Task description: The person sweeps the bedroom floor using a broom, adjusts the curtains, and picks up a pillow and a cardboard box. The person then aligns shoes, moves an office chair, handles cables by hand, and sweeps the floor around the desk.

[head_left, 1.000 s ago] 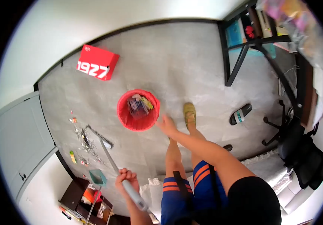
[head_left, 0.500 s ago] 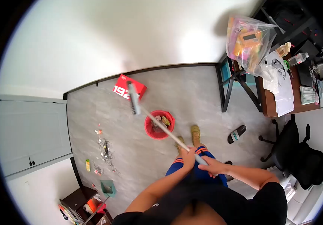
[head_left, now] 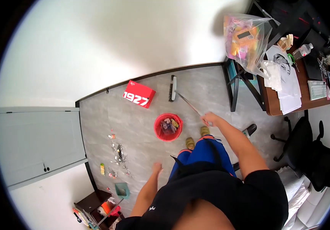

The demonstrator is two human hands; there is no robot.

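Note:
My right hand [head_left: 210,119] is closed round the grey upper end of a broom's handle. The broom [head_left: 174,88] slants away from me, its pale head and dark bristles near the wall, right of a red box [head_left: 139,94]. My left hand [head_left: 157,168] hangs off the broom at my left side, nothing visible in it; its fingers are too small and foreshortened to make out. Between the box and my feet stands a red bin [head_left: 168,127] with crumpled rubbish inside.
Tangled litter [head_left: 119,155] and a yellow-green packet [head_left: 102,169] lie on the floor at left, near a green dustpan [head_left: 122,190]. A desk [head_left: 274,105], a hanging plastic bag [head_left: 245,44], an office chair [head_left: 305,149] and a slipper [head_left: 251,130] are on the right.
My left hand has let go of the handle and dropped to my left. The broom head has swung right, from over the red box to beside it.

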